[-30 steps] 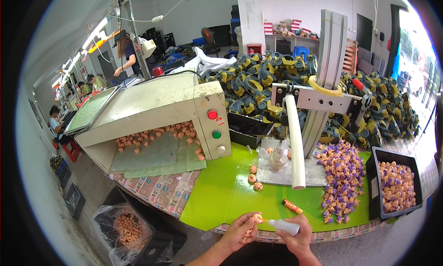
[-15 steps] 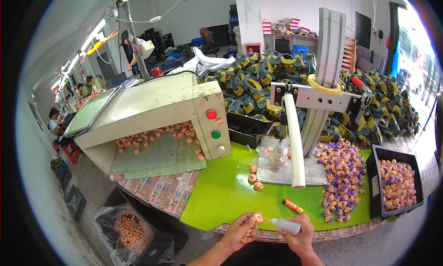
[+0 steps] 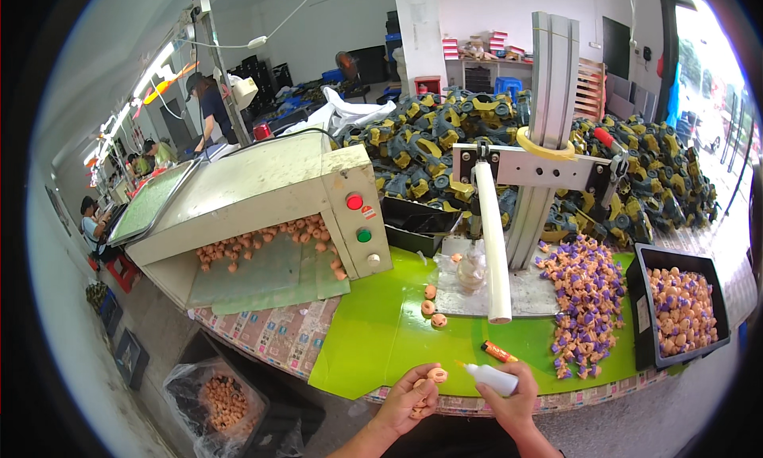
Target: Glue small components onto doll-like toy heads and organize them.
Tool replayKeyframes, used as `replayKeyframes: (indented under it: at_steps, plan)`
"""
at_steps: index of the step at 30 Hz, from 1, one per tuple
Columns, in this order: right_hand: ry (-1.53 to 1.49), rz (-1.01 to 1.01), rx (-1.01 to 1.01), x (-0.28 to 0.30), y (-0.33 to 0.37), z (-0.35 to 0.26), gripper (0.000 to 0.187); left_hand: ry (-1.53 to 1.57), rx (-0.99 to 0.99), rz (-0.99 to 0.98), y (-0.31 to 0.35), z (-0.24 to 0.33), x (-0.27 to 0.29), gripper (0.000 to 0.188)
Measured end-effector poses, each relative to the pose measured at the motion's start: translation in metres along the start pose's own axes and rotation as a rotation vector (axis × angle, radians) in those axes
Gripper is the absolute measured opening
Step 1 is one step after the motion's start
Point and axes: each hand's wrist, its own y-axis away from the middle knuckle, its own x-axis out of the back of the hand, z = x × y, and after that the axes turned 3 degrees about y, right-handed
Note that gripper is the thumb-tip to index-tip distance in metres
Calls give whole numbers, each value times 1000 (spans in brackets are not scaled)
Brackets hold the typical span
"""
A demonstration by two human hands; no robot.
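My left hand [image 3: 404, 404] is closed around small peach-coloured doll heads, with one doll head [image 3: 436, 374] pinched between thumb and fingertips. My right hand [image 3: 515, 396] grips a white squeeze bottle [image 3: 494, 379]; its thin yellowish nozzle points left towards that head, with a gap between them. Just beyond the bottle, an orange-and-black tube [image 3: 498, 351] lies on the green sheet [image 3: 373, 343]. Three loose doll heads [image 3: 439, 320] rest beside the metal base plate [image 3: 524, 297] of a press stand.
A cream machine [image 3: 254, 188] with more heads inside stands left. Ahead rises the stand's white lever [image 3: 493, 243]. Purple-and-peach figures [image 3: 588, 303] lie right, beside a black bin [image 3: 640, 299] of parts. Toy vehicles [image 3: 429, 140] pile behind. A bagged crate [image 3: 262, 406] sits below left.
The bottle's nozzle has drawn away from the pinched head, to the right. My left hand has shifted slightly left. A person in the far background has moved further into view.
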Motion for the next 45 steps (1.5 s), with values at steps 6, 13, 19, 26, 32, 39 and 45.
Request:
replayKeyframes:
  at_steps: [6,13,19,26,32,39,45]
  plan:
    - [193,-70,242,-41,-25,21,38,142,11,-60,2,1,0,31]
    - [231,-192,230,-34,-32,7,42,451,109,99,17,18,-31,19]
    - [763,171,459,66,-99,19,37,544,81,361,20,21,-48,26]
    - [1146,86,322,110,-184,36,20,541,199,212,28,8,-63,26]
    - [1295,49,312,99,-181,50,15,430,256,124,30,-1,-59,22]
    - [916,96,349,103,-146,25,15,322,249,130,28,-3,-66,14]
    - [881,89,219,110,-140,37,13,279,292,149,23,-7,-75,12]
